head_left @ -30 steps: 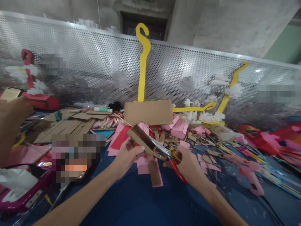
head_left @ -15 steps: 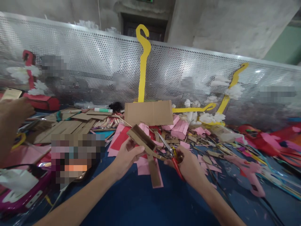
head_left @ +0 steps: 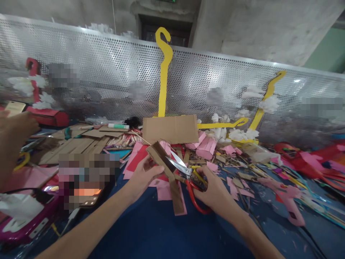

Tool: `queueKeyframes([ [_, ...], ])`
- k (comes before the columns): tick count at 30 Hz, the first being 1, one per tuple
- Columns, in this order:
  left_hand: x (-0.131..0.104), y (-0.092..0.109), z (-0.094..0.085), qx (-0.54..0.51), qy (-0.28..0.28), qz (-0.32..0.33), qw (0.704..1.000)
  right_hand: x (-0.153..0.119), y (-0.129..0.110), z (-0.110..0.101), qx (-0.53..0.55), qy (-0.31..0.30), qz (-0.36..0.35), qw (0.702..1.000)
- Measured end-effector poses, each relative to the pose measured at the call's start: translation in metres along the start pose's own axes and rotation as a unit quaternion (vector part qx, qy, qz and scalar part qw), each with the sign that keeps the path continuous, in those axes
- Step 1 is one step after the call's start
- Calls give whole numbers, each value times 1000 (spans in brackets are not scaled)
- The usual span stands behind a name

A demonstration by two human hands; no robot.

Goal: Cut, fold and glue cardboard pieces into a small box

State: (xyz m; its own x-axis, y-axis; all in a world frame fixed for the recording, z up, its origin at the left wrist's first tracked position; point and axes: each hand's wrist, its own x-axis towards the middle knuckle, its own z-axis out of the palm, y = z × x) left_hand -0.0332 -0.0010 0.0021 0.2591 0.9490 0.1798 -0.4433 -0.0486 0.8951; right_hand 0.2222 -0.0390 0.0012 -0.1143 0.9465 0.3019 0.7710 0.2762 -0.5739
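My left hand pinches a folded brown cardboard piece, shaped like a narrow open box with a strip hanging down from its lower end. In my right hand is a pair of scissors with one red and one yellow handle. The blades are parted and lie over the box's right end, pointing up and left; whether they touch the card I cannot tell. Beneath the work lie pink and red paper sheets on the blue table.
Behind stands a brown cardboard panel with a yellow hook rising from it. A pink glue gun with a cord lies right. Cardboard sheets and a purple tissue holder are left. Another person's hand is far left.
The scissors have opened wider, and their blades have shifted left over the cardboard box. The red handle has swung lower. My left hand and the cardboard have barely moved.
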Motion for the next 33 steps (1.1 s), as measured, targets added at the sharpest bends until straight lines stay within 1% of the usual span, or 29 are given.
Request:
queueKeyframes([
  [4,1,-1,-4,7,-8,-11,1000,-1,-2,-4,3,-7,-6,1000],
  [8,3,-2,-7,-3,-1,-15,1000,-1,2,-2,13,-17,-3,1000],
  [13,6,-2,-8,-9,4,-11,1000,1,8,2,71,-39,3,997],
  [20,8,-5,-10,-25,9,-8,1000,-2,1,-1,77,-11,19,997],
  [27,10,-3,-13,-44,6,-13,999,-4,1,5,120,-7,17,993],
  [33,11,-4,-17,-61,-5,-12,998,-6,1,6,128,7,11,992],
])
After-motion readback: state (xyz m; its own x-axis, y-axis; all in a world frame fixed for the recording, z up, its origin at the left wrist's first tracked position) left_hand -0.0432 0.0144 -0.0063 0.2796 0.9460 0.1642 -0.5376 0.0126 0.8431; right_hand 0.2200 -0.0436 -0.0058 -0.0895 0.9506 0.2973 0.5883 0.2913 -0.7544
